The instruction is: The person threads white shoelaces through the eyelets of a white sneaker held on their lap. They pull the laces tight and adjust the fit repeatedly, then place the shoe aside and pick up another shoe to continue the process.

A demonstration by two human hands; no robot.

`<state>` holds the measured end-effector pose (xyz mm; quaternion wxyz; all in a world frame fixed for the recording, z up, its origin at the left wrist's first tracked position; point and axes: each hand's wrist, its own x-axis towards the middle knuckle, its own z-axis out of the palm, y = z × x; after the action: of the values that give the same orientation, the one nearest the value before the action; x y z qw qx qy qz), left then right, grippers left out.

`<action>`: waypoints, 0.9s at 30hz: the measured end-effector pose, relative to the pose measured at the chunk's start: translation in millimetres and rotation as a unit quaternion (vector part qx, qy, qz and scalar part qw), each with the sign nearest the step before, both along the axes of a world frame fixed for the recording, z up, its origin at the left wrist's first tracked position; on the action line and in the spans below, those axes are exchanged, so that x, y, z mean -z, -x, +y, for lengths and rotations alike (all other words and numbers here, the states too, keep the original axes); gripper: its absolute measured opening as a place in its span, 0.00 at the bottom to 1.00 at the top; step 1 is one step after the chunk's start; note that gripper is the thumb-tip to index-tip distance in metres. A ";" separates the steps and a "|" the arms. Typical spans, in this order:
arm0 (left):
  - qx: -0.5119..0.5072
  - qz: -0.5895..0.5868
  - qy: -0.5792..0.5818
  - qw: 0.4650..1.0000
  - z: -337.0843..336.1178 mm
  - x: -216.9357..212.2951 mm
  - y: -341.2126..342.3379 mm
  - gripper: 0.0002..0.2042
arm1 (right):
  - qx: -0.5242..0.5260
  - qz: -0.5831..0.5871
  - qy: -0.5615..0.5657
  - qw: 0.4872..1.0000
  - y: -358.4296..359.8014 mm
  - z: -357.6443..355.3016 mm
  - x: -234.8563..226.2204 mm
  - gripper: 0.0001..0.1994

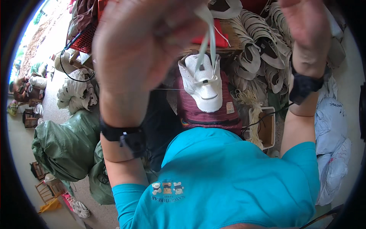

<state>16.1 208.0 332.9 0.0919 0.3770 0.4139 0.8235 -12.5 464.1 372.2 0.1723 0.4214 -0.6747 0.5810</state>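
Left hand: raised at upper left (pixel 146 45), blurred, fingers partly curled; the top edge cuts it off. Whether it grips the lace cannot be told.
Right hand: raised at upper right (pixel 308 26), well apart from the shoe; fingers beyond the top edge, so open or closed cannot be told.
Lace: pale (pixel 212 36), two strands rising from the shoe to beside the left hand's fingers.
Shoe: white upper (pixel 209 93), toe toward the wearer, resting on the apron between the forearms.
Apron: maroon, striped (pixel 190 117), across the lap.
Wristbands: black, one on the left wrist (pixel 131 142), one on the right (pixel 304 91).
Ahead: red cloth (pixel 220 33) on a wooden table (pixel 231 33).
Right side: piled pale uppers (pixel 253 32); cord bundle (pixel 249 100) hanging into a bin (pixel 273 131); white sacks (pixel 331 122) farther out.
Left side: green sack (pixel 65 147); white bundle (pixel 76 89); red basket (pixel 83 41).
In the way: left hand and forearm hide part of the area behind them.
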 end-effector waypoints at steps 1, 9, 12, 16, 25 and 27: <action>0.000 0.015 0.000 1.000 -0.1 0.0 6.0 0.13 | 0.126 0.072 -0.083 0.986 -5.1 2.1 21.2 0.14; 0.002 -0.111 -0.063 0.992 4.2 33.4 37.2 0.12 | 0.104 0.026 -0.431 0.896 -41.2 -6.6 195.7 0.11; 0.007 -0.108 -0.052 0.993 4.5 33.7 41.6 0.11 | 0.122 0.097 -0.396 0.905 -39.6 -6.6 214.6 0.13; -0.018 -0.122 -0.038 0.992 11.0 33.6 39.8 0.11 | 0.121 0.131 -0.315 0.932 -32.5 -10.2 230.2 0.15; -0.033 -0.115 -0.017 0.993 13.4 24.9 37.6 0.11 | 0.205 -0.012 -0.271 0.940 -43.4 -10.7 257.8 0.11; -0.012 -0.116 -0.026 0.993 14.9 24.4 38.4 0.11 | 0.145 -0.153 -0.213 0.954 -41.0 -7.0 257.7 0.08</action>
<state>-22.3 223.0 308.5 0.1199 0.2766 0.3836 0.8729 28.5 457.1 114.5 0.0553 0.2522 -0.8550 0.4498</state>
